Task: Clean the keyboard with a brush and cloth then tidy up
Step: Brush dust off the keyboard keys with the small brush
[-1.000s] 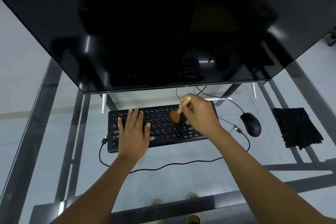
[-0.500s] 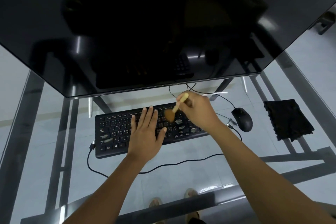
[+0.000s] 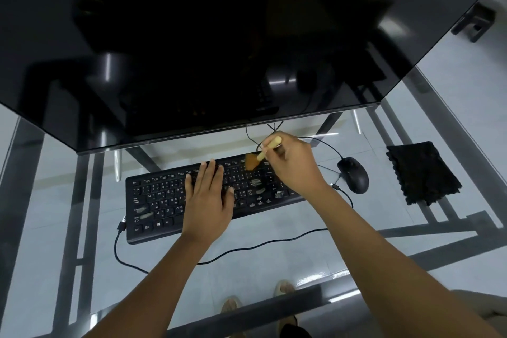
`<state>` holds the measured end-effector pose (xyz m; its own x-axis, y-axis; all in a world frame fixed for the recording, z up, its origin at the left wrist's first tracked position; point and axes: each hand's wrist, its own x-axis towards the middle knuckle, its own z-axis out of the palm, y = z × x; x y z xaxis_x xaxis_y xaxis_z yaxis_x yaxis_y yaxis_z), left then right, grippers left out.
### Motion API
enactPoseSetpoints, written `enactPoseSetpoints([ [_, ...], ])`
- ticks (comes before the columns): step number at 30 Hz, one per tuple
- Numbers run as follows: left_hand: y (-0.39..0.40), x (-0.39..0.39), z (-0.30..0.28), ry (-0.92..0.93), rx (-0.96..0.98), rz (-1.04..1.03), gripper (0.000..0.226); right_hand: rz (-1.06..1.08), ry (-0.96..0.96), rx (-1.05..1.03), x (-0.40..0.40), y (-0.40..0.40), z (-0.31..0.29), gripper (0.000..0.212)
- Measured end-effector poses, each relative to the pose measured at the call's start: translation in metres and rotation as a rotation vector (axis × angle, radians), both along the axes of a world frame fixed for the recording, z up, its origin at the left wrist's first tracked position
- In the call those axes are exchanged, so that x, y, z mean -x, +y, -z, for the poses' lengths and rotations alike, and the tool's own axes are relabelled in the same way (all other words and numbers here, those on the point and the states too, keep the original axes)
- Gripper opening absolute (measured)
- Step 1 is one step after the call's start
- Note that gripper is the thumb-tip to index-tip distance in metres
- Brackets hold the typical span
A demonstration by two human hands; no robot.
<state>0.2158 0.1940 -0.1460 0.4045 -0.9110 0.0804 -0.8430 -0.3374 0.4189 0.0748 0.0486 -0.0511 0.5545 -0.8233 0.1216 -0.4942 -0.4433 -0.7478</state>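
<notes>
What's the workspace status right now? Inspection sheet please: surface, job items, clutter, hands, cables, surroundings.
Surface: glass desk on a dark metal frame; floor and feet show through.
Job's things: black keyboard flat, pale smudges on several keys; brush bristles on its top rows; black cloth lying right of the mouse.
Clutter: nothing seen.
Hands: left hand flat on the keys; right hand grips the brush handle.
Cables: keyboard cable loops along the near side; mouse cable runs behind.
Surroundings: dark monitor overhead.
</notes>
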Motion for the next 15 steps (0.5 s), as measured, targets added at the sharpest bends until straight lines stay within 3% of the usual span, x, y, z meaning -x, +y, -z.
enactPoseSetpoints([
  [2, -0.003, 0.006, 0.000, -0.009, -0.010, 0.033, 0.061, 0.056, -0.005, 0.042, 0.009, -0.008, 0.004, 0.007],
  [5, -0.007, 0.012, 0.000, -0.027, -0.031, 0.067, 0.061, 0.089, -0.026, -0.095, 0.022, -0.017, 0.001, 0.009],
  [8, -0.007, 0.013, 0.002, -0.053, -0.079, 0.087, 0.064, 0.125, 0.048, -0.010, 0.031, -0.021, -0.002, 0.006],
  [11, -0.007, 0.012, 0.003, -0.080, -0.109, 0.102, 0.070, 0.180, -0.064, -0.076, 0.042, -0.027, -0.002, 0.005],
  [13, -0.006, 0.012, 0.003, -0.093, -0.113, 0.117, 0.076, 0.085, 0.024, -0.159, 0.044, -0.028, -0.001, 0.004],
  [15, -0.005, 0.012, 0.002, -0.112, -0.121, 0.125, 0.082, 0.114, 0.091, -0.054, 0.047, -0.028, 0.001, 0.003],
])
